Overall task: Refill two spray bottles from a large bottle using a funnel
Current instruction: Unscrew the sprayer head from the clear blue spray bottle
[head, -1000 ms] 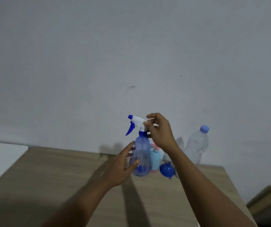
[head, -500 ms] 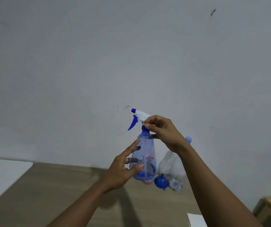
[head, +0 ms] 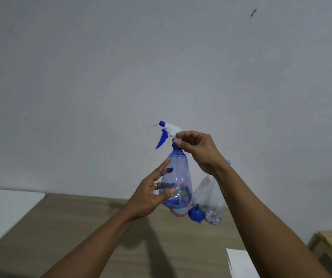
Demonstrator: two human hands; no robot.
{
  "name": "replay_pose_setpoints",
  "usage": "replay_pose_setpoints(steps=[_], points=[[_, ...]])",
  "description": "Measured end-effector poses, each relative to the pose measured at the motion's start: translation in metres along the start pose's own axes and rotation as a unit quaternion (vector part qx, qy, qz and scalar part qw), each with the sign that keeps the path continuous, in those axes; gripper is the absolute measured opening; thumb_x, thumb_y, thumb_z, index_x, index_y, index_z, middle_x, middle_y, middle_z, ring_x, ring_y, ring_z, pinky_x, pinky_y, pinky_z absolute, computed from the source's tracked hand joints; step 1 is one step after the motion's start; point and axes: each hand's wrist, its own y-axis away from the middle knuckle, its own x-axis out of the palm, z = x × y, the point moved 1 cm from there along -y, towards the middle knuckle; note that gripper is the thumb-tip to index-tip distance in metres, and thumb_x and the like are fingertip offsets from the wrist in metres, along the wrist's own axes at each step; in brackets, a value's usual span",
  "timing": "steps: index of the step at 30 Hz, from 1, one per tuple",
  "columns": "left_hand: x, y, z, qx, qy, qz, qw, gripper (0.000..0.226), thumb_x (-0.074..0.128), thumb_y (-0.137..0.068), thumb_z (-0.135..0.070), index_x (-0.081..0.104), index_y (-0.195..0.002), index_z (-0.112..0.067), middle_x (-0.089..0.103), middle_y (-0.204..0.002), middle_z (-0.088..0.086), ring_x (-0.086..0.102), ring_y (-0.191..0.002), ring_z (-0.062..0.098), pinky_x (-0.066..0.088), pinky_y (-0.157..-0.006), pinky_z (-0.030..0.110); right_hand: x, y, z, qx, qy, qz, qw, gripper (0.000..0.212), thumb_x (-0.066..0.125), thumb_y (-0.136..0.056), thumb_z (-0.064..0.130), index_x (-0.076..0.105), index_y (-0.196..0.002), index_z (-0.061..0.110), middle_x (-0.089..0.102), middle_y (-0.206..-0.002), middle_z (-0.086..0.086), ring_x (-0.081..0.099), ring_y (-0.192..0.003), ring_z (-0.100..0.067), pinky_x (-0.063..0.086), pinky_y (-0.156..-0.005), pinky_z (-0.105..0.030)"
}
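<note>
A spray bottle (head: pixel 178 183) is held above the table (head: pixel 60 227). Its body is gripped by the left hand (head: pixel 151 195); its neck is pinched by the right hand (head: pixel 199 149)

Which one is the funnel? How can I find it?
Start at the wooden table by the grey wall and look to its far side. Below and right of the raised spray bottle, next to the clear big bottle, is the funnel. It's the only small, solid dark-blue cone with a narrow spout.
</note>
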Motion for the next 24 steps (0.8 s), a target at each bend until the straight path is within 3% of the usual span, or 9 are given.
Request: replay_pose_setpoints(steps=[4,8,11,13,17,21,24], points=[[-0.005,0.001,-0.004,0.005,-0.015,-0.002,1.000,0.082,0.075,-0.086,-0.032,0.028,-0.152,-0.044,0.050,-0.144,-0.015,0.061,-0.119,0.008,0.057,-0.091,0.031,0.001,0.001,0.002,-0.002,0.007,0.023,1.000,0.023,0.061,-0.094,-0.002,0.069,-0.115,0.003,0.073,-0.112,-0.017,0.072,-0.101,-0.026,0.057,-0.088,-0.031],[-0.004,0.003,-0.009,0.009,-0.017,-0.005,1.000,0.082,0.072,-0.083,-0.034,0.028,-0.151,-0.042,0.048,-0.144,-0.016,0.061,-0.118,0.004,0.058,-0.085,0.026,0.012,0.003,0.003,-0.020,0.041,-0.021,0.999,0.023,0.073,-0.088,0.008,0.068,-0.110,0.006,0.072,-0.110,-0.014,0.070,-0.100,-0.031,0.061,-0.087,-0.037],[-0.003,0.005,-0.004,0.005,-0.013,-0.012,1.000,0.083,0.073,-0.082,-0.035,0.028,-0.151,-0.041,0.047,-0.147,-0.013,0.063,-0.119,0.019,0.061,-0.085,0.037,0.013,0.005,0.002,-0.014,0.038,-0.021,0.999,0.017,0.065,-0.092,0.004,0.067,-0.109,0.009,0.071,-0.113,-0.014,0.071,-0.100,-0.027,0.060,-0.080,-0.026],[-0.002,0.006,-0.003,0.002,-0.013,-0.016,1.000,0.083,0.074,-0.083,-0.034,0.028,-0.151,-0.043,0.046,-0.148,-0.013,0.063,-0.119,0.021,0.061,-0.085,0.040,0.014,0.007,0.003,-0.008,0.035,-0.013,0.999,0.019,0.060,-0.095,0.002,0.066,-0.110,0.013,0.070,-0.117,-0.013,0.069,-0.101,-0.022,0.056,-0.074,-0.019],[-0.001,0.007,-0.003,0.003,-0.011,-0.017,1.000,0.083,0.074,-0.082,-0.033,0.028,-0.150,-0.045,0.046,-0.148,-0.013,0.063,-0.120,0.020,0.061,-0.084,0.037,0.020,0.010,0.002,-0.030,0.058,-0.026,0.998,0.024,0.070,-0.090,0.010,0.065,-0.114,0.011,0.070,-0.113,-0.008,0.070,-0.101,-0.023,0.059,-0.077,-0.023],[-0.002,0.009,-0.001,0.006,-0.006,-0.019,1.000,0.083,0.076,-0.081,-0.035,0.029,-0.149,-0.048,0.046,-0.148,-0.012,0.062,-0.119,0.020,0.062,-0.082,0.038,0.020,0.010,0.003,-0.023,0.058,-0.031,0.998,0.021,0.057,-0.097,0.001,0.067,-0.110,0.013,0.069,-0.116,-0.010,0.068,-0.100,-0.019,0.054,-0.071,-0.015],[-0.003,0.008,-0.001,0.006,-0.009,-0.023,1.000,0.085,0.076,-0.079,-0.037,0.029,-0.150,-0.045,0.045,-0.148,-0.011,0.062,-0.120,0.019,0.061,-0.085,0.040,0.021,0.009,0.003,-0.036,0.057,-0.022,0.997,0.017,0.065,-0.094,0.008,0.067,-0.111,0.011,0.070,-0.111,-0.008,0.070,-0.096,-0.018,0.056,-0.074,-0.018]])
